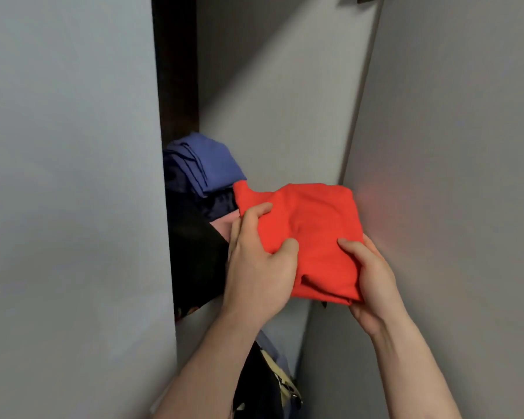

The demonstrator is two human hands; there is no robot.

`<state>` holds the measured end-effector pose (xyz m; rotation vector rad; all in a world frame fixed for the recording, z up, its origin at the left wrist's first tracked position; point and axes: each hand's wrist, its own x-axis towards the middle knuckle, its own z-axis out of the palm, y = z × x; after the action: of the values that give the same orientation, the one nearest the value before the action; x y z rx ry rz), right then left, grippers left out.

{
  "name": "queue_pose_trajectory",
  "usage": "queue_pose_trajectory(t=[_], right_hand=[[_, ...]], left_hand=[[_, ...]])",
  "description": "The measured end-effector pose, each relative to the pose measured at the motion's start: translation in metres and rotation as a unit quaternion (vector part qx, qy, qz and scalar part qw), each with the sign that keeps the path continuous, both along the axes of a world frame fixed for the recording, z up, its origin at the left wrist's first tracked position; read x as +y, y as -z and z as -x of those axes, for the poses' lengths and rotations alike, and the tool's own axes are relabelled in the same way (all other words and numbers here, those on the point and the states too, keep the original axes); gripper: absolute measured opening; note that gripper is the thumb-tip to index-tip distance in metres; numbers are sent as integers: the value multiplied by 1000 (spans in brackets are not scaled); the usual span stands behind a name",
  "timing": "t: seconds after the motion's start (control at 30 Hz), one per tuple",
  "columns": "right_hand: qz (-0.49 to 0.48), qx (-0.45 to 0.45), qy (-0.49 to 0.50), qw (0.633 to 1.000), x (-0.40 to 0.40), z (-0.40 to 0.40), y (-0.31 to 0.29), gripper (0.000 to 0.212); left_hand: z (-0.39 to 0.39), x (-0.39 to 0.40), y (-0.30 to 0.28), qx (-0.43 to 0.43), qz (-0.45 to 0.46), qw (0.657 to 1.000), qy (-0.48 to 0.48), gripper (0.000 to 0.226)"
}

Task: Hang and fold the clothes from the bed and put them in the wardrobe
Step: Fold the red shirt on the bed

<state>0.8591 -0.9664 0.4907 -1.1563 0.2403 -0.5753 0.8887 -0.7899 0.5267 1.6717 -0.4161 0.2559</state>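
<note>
A: Hands?
B: Left hand (254,261) grips the red shirt (309,234) at its 9 o'clock edge, thumb curled on top, fingers wrapped onto the cloth. Right hand (372,276) holds the 4 o'clock corner, thumb on top, fingers curled underneath.

A: Shirt where?
B: Folded, frame center, held in the air at the mouth of the wardrobe gap, not resting on anything I can see.

A: Room to move?
B: Tight. Door (73,176) edge runs down at 9 o'clock, side panel (451,176) at 3 o'clock, shirt's right edge just beside it. Back panel (279,101) at 12.

A: What's in the way?
B: Stack at 10 o'clock: blue cloth (200,164) on top, dark navy under, a pink piece (223,226) touching the left hand, black garment (197,261) below. Shirt's far corner overlaps the stack.

A: Below?
B: Hangers (285,385) with dark clothes at 6 o'clock, between the forearms.
</note>
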Motion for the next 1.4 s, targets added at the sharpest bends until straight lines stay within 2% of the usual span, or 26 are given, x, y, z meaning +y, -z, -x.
queue_pose_trajectory(t=[0.2, 0.4, 0.53, 0.7, 0.83, 0.93, 1.0, 1.1, 1.2, 1.3, 1.4], right_hand=[[-16, -23, -97, 995, -8, -55, -22, 36], [-10, -11, -174, 985, 0, -92, -45, 21], [-31, 12, -214, 976, 16, -111, -53, 36], [-38, 24, -271, 961, 51, -127, -63, 43], [11, 16, -324, 946, 78, -146, -67, 34], [102, 47, -316, 942, 96, -158, -53, 22], [153, 68, -313, 935, 101, -163, -40, 23], [183, 51, -299, 935, 100, -169, -30, 35], [220, 35, -277, 935, 96, -171, -27, 33], [221, 10, -262, 939, 100, -172, -24, 37], [175, -17, -259, 950, 111, -168, -21, 45]], left_hand=[[-22, -3, -19, -25, -15, 996, -86, 53], [-30, 4, -42, -11, -62, 989, -137, 56], [-28, 14, -65, -22, -148, 977, -151, 61], [-19, 26, -85, -45, -209, 950, -228, 68], [-17, 28, -83, -65, -253, 914, -310, 72], [-20, 29, -69, -79, -305, 887, -337, 76], [-24, 30, -54, -69, -334, 879, -332, 75], [-30, 31, -30, -37, -359, 877, -316, 71], [-33, 29, -8, 9, -384, 872, -303, 71], [-33, 28, 6, 23, -388, 867, -311, 71], [-35, 32, 7, -26, -324, 873, -363, 67]])
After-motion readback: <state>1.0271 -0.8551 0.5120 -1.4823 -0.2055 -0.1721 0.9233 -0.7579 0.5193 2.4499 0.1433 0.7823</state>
